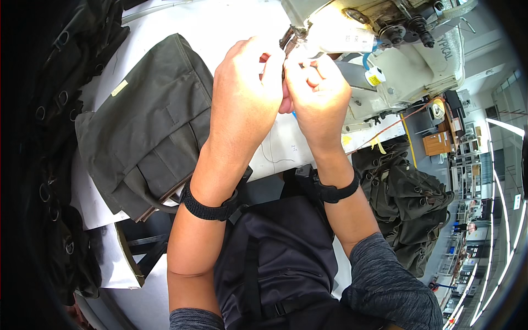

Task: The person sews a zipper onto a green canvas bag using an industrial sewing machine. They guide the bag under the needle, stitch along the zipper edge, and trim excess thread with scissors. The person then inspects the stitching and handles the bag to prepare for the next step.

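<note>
Both of my hands are raised together at the needle end of a sewing machine point(445, 55), under its bright lamp. My left hand point(247, 82) is closed, thumb and forefinger pinched beside the dark metal presser foot area point(292, 38). Close on the other side, my right hand point(319, 91) is also pinched, with its fingers curled in. Whatever lies between the fingertips is too small and overexposed to make out. Left of my left hand, a dark olive canvas bag piece point(154, 115) with a brass-coloured zipper point(165, 197) lies on the white table point(264, 159).
More dark bags with metal rings point(60, 99) are heaped along the left edge. Another pile of olive bags point(404, 192) lies to the right, below the table. A loose thread point(272, 157) trails over the tabletop. A wooden box point(437, 143) stands farther off on the right.
</note>
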Motion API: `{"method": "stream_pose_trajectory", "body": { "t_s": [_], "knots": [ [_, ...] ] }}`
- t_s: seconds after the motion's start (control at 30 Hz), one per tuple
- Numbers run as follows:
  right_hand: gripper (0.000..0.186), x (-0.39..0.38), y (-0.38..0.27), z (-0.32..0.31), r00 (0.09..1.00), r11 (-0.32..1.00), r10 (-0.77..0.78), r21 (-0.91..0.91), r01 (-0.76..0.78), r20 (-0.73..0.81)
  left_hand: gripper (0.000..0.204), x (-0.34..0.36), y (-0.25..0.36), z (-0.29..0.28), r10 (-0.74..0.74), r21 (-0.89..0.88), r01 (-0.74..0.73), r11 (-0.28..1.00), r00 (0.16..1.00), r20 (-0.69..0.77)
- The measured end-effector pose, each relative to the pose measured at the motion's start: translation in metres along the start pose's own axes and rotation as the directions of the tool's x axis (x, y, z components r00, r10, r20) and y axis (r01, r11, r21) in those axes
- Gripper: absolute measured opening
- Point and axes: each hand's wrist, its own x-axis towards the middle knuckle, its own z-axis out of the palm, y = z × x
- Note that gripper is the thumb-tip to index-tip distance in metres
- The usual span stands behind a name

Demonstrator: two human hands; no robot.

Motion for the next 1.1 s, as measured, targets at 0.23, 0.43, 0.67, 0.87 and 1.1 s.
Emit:
{"method": "stream_pose_trajectory", "body": {
  "t_s": [0.23,0.43,0.67,0.87,1.1],
  "knots": [
    [0.014,0.000,-0.002,0.001,1.000,1.000,0.007,-0.008,-0.007,-0.014,0.014,0.001,0.005,-0.001,-0.042,-0.010,0.042,0.999,0.999,0.019],
    [0.018,0.003,0.000,-0.003,0.999,1.000,0.018,0.008,-0.019,0.046,0.014,0.001,0.003,0.000,-0.029,0.003,0.029,1.000,1.000,0.004],
    [0.022,0.005,0.003,-0.003,0.998,0.999,0.052,-0.009,-0.051,0.027,0.015,0.001,0.007,0.001,-0.082,-0.083,0.082,0.993,0.997,0.007],
    [0.014,0.005,0.013,-0.005,0.999,0.989,-0.034,-0.141,0.035,0.011,0.017,0.002,0.015,-0.003,-0.162,-0.128,0.167,0.978,0.986,0.046],
    [0.017,0.003,0.002,-0.001,0.996,0.996,0.091,-0.021,-0.091,-0.004,0.018,0.002,0.013,-0.004,-0.164,-0.109,0.169,0.980,0.985,0.060]
  ]
}}
